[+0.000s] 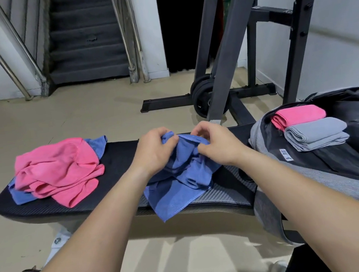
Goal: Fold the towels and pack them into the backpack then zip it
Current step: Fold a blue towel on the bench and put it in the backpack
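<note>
We are in a gym room with a beige floor. Stairs rise at the back, and a dark rack with weight plates stands behind a black padded bench. Over the bench's middle, the left hand and right hand each have their fingers curled into a crumpled blue towel, pinching its bunched top. The rest sags onto the bench, and one corner hangs over the near edge. On the bench's left end a loose pink towel is heaped over a second blue towel; we cannot tell if the pink heap is one towel or two. At the bench's right end the grey backpack lies unzipped and spread open. Inside it, a folded pink towel and a folded grey towel sit side by side.
</note>
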### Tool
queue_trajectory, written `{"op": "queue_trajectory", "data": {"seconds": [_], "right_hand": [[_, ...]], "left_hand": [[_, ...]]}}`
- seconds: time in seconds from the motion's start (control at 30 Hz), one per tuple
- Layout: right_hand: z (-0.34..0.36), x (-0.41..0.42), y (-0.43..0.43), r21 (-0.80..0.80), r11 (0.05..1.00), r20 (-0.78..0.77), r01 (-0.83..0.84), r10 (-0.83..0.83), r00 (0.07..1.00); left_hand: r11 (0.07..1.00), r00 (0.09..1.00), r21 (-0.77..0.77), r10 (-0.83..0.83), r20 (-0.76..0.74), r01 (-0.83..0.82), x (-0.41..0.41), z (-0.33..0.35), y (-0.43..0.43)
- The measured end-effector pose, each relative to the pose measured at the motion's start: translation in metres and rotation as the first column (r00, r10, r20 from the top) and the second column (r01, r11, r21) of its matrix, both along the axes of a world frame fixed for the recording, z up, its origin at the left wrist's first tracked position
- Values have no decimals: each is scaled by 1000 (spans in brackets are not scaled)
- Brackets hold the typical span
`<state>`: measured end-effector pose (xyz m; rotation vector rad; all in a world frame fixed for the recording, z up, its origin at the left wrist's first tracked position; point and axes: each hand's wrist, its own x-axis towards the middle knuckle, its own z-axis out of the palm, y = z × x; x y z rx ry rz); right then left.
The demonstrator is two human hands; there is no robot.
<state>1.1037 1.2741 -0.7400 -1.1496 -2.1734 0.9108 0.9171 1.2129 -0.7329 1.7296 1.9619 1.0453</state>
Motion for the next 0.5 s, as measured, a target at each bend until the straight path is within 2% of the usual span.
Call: {"op": "queue_trajectory", "data": {"seconds": [0.13, 0.23, 0.4, 0.5], "right_hand": [[4, 6, 7, 127, 985, 45, 115, -121, 992], [4, 9, 16, 178, 969, 52, 168, -180, 982], [8, 21, 29, 212, 950, 75, 229, -250, 965], [14, 22, 34, 269, 933, 91, 239, -271, 958]], "left_hand": [[990, 993, 89, 112, -36, -109, -10, 5, 2], [971, 968, 118, 221, -115, -208, -17, 5, 6], [935, 929, 131, 346, -130, -330, -29, 4, 7], [895, 890, 241, 420, -176, -375, -32, 13, 8]]}}
